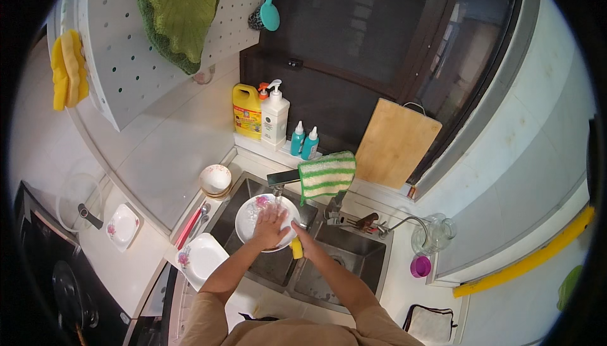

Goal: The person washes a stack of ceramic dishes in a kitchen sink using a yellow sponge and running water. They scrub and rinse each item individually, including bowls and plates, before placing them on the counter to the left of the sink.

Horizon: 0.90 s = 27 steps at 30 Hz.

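A round white plate with pink flowers (246,220) is under the faucet (283,177), above the left basin of the steel double sink (265,268). My left hand (271,226) lies palm down on the plate, its fingers spread in the running water. My right hand (305,241) is at the plate's right rim, with a yellow sponge (297,248) at its fingers; the thumb side touches the rim, and the grip beneath is hidden. A green and white striped cloth (328,175) hangs over the faucet.
Left of the sink are stacked bowls (216,179), spoons (203,215) and a square floral dish (203,259). Soap bottles (275,116) and a wooden cutting board (398,144) stand behind. At the right are a glass jar (438,234) and a purple lid (420,267).
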Each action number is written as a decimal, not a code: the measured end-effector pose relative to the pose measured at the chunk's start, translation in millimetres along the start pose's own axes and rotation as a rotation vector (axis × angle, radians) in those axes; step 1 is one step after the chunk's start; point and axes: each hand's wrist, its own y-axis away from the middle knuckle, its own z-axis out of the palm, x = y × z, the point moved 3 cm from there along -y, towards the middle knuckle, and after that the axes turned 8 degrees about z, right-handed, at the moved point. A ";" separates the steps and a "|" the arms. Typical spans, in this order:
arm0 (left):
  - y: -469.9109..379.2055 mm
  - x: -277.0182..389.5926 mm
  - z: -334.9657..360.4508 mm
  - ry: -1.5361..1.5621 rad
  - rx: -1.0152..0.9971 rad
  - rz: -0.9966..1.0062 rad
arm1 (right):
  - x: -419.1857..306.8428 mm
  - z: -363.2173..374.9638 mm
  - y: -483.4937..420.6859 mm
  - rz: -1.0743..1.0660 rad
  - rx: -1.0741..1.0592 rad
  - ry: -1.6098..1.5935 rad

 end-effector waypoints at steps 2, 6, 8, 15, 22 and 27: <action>-1.6 0.1 5.2 0.088 0.012 0.048 | -0.8 3.9 5.1 0.032 0.004 -0.006; -4.2 -9.2 6.3 0.008 -0.019 -0.032 | 7.0 -7.2 0.4 0.023 -0.024 -0.006; -3.5 -15.2 3.2 -0.018 0.023 -0.128 | 10.2 -11.5 1.3 0.015 0.013 -0.017; 9.5 7.1 18.4 0.151 -0.076 0.123 | 0.6 12.8 20.5 0.040 0.014 -0.080; -0.7 -22.9 19.4 0.032 0.017 -0.145 | 11.5 -7.7 3.5 0.031 -0.003 0.014; -5.8 3.4 17.7 0.089 -0.039 0.061 | 10.0 -13.7 -1.7 0.061 -0.023 -0.020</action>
